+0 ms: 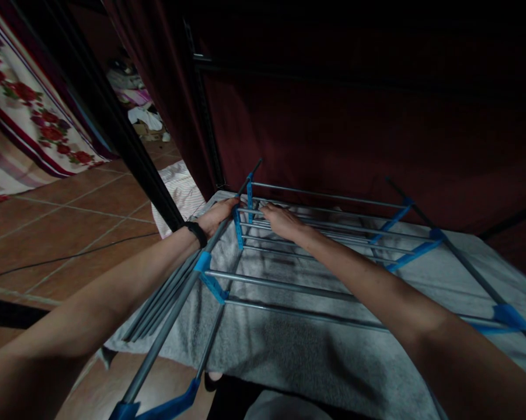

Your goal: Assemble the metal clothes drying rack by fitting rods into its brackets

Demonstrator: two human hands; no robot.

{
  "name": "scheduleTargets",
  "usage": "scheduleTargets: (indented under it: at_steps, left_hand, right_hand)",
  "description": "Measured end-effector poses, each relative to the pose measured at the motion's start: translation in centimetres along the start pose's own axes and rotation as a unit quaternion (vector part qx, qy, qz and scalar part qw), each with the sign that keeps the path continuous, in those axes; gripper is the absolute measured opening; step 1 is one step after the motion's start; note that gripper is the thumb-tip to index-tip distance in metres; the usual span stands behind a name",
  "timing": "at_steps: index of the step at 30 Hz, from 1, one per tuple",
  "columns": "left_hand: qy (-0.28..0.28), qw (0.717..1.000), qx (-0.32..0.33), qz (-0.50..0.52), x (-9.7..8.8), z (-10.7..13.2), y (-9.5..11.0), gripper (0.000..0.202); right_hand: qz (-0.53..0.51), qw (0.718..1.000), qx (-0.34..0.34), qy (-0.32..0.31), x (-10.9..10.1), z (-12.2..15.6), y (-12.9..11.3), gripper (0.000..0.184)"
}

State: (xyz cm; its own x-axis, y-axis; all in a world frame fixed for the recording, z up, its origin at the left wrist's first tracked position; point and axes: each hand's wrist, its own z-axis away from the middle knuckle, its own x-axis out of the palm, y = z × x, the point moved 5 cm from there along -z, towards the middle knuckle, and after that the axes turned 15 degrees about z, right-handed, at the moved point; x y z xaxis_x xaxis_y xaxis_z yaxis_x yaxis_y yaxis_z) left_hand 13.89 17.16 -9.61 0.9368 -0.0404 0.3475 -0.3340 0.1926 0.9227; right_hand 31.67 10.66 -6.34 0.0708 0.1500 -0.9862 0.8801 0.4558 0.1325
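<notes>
A rack of grey metal tubes [280,284] with blue plastic connectors [212,284] lies across a grey cloth cover [289,344]. My left hand [219,216], with a dark band at its wrist, closes round the rack's left side tube beside a blue connector [239,226]. Just to its right, my right hand [282,221] has its fingers closed on the end of a cross tube near that same connector. The fingertips of both hands are partly hidden. Several loose grey tubes [157,306] lie side by side under my left forearm.
Behind the rack hangs a dark red curtain [333,140] on a black frame [126,140], whose post stands at the left. A cable [79,254] runs over the tiled floor [39,233]. A flowered cloth [39,116] hangs at far left; piled clothes [144,116] lie beyond the post.
</notes>
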Motion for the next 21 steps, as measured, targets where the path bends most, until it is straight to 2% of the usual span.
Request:
scheduleTargets:
  at_steps: [9,21]
  left_hand:
    - [0.012,0.999,-0.031,0.009,0.1,0.5,0.1,0.018]
    - [-0.018,0.999,-0.040,0.023,0.0,0.0,-0.2,0.020]
  right_hand:
    - [-0.020,1.000,-0.010,0.022,1.2,-1.0,0.9,0.032]
    - [-0.034,0.999,-0.009,0.020,0.9,-1.0,1.1,0.035]
